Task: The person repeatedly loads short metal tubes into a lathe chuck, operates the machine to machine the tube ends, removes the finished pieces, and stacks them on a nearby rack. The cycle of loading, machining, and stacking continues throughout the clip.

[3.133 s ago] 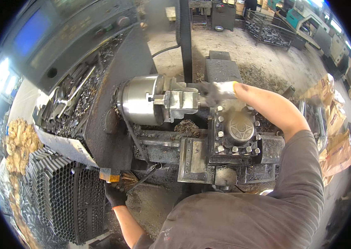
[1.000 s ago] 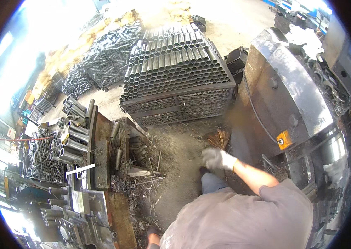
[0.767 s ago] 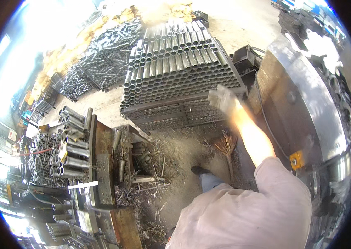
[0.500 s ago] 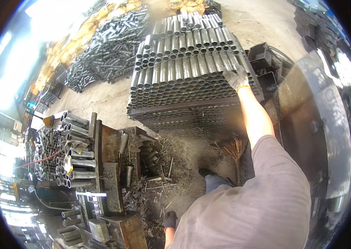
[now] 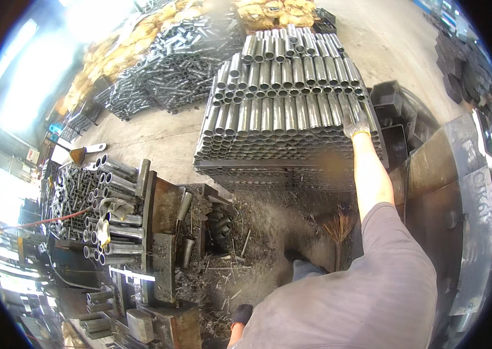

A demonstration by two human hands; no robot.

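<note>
A tall stack of grey metal tubes (image 5: 283, 116) stands ahead of me, their round ends facing me. At the stack's right end, my right hand (image 5: 357, 125), in a grey work glove, has its fingers closed around the near end of a metal tube (image 5: 346, 106) in the upper front row. Part of the grip is hidden by the hand itself. Low at the lower edge hangs my left hand (image 5: 242, 314), in a dark glove with an orange cuff. It is apart from the tubes, and its fingers are too hidden to read.
To the left, a bench bears more tubes (image 5: 121, 232) and a pale cloth (image 5: 115, 207). A twig broom (image 5: 339, 228) leans near my foot. Metal shavings (image 5: 228, 279) litter the floor. A large metal panel (image 5: 469, 227) stands at right; dark bins (image 5: 386, 99) sit beside the stack.
The whole view has shifted, so the stack and bench now appear farther right and lower. My right hand has moved slightly right along the row of tubes. The left still hangs low.
</note>
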